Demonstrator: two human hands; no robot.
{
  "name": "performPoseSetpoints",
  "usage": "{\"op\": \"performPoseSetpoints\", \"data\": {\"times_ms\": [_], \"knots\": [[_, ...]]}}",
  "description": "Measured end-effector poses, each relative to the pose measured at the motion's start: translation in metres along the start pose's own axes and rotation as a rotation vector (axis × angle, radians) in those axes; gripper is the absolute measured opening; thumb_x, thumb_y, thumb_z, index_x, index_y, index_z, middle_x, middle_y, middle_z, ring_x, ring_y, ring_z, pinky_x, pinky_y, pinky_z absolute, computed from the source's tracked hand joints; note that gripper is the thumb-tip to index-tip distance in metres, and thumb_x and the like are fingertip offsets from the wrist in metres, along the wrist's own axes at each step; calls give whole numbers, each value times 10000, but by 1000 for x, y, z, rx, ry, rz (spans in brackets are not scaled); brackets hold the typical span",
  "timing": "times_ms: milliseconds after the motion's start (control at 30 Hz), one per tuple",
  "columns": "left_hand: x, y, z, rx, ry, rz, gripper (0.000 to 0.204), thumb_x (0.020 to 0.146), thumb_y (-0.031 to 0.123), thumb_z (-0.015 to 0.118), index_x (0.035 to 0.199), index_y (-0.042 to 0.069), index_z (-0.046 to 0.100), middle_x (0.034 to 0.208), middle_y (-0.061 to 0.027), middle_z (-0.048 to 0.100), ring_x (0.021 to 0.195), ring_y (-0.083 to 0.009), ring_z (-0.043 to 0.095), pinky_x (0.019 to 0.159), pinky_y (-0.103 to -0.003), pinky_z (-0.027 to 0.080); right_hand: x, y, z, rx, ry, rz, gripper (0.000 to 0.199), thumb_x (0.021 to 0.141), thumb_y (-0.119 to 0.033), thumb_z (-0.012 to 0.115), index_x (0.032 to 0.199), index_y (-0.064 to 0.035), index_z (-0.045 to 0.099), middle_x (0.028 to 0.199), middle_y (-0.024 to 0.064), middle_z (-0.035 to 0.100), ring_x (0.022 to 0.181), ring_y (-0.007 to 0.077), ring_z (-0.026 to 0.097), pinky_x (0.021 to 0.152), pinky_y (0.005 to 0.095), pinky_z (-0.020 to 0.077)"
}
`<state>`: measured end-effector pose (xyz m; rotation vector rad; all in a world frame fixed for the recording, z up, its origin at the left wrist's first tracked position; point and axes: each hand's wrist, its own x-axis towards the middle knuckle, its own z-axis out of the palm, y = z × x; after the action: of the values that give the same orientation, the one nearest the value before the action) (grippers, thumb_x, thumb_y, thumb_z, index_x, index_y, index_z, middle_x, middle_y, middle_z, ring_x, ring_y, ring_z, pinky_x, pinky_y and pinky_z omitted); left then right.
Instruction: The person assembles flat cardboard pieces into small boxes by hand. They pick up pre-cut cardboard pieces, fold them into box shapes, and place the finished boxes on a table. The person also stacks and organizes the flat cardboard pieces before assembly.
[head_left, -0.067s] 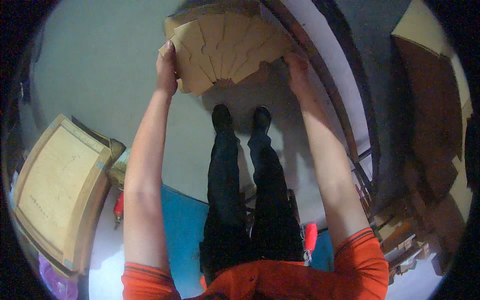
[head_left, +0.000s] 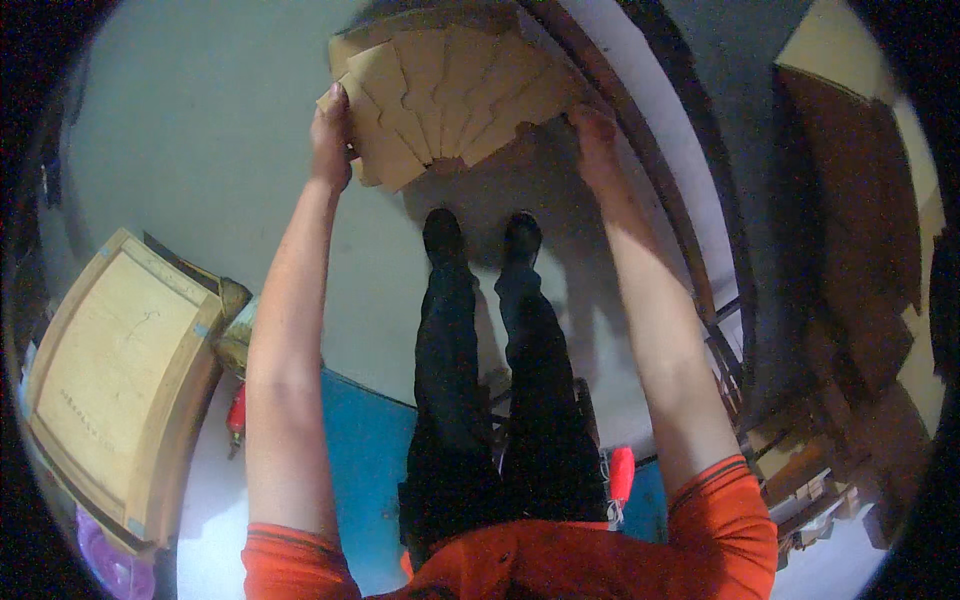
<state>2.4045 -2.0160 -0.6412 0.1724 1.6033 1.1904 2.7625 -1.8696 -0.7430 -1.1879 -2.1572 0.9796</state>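
Note:
Both of my arms reach forward, and between my hands is a fanned stack of brown cardboard pieces. The pieces overlap, with wavy cut edges converging near the lower middle. My left hand grips the stack's left edge, thumb on top and fingers wrapped underneath. At the lower right corner, my right hand is closed around the cardboard's edge; its fingers are mostly hidden beneath. The stack is held out above the floor, beyond my feet.
At left stands a wooden-framed board, with a purple plastic item below it. A red-handled tool is near my right hip, another red tool left. Large cardboard stands at right. A curved-looking pale ledge runs beside my right arm.

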Motion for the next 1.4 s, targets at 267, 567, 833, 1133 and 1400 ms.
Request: {"op": "performPoseSetpoints", "data": {"times_ms": [267,567,833,1133,1400], "knots": [[-10,5,-7,80,120,-162,644,841,558,497,1254,72,408,1137,-101,510,1014,-249,512,760,-427,482,-27,-133,9,966,380,1053,338,844,-170,511,1173,-96,517,1065,64,564,954,178,529,867,304,393],[-85,11,7,-49,231,-176,572,876,501,486,1311,147,370,1262,-54,450,1071,-200,467,836,-402,412,-35,-232,36,1026,121,867,334,719,-114,500,1041,-49,559,925,-13,529,832,133,470,752,280,380],[-289,56,-29,-125,383,-79,551,896,459,468,1309,101,399,1265,-41,492,1136,-171,478,799,-306,425,-122,-371,-44,1246,-251,733,490,732,72,512,1218,22,469,1222,70,530,1151,170,469,982,301,343],[-384,194,16,-272,330,226,599,899,479,451,1324,65,372,1326,-80,414,1204,-224,406,970,-385,348,-76,-483,-177,652,-80,-149,645,641,-249,638,1230,-34,487,1318,167,425,1265,324,341,1047,395,255],[-447,326,126,-165,-72,601,509,941,336,434,1319,5,357,1316,-132,406,1191,-229,413,991,-362,325,-85,-544,-313,1135,318,-224,718,644,-261,664,1260,23,427,1259,77,457,1173,207,420,983,326,306]]}}
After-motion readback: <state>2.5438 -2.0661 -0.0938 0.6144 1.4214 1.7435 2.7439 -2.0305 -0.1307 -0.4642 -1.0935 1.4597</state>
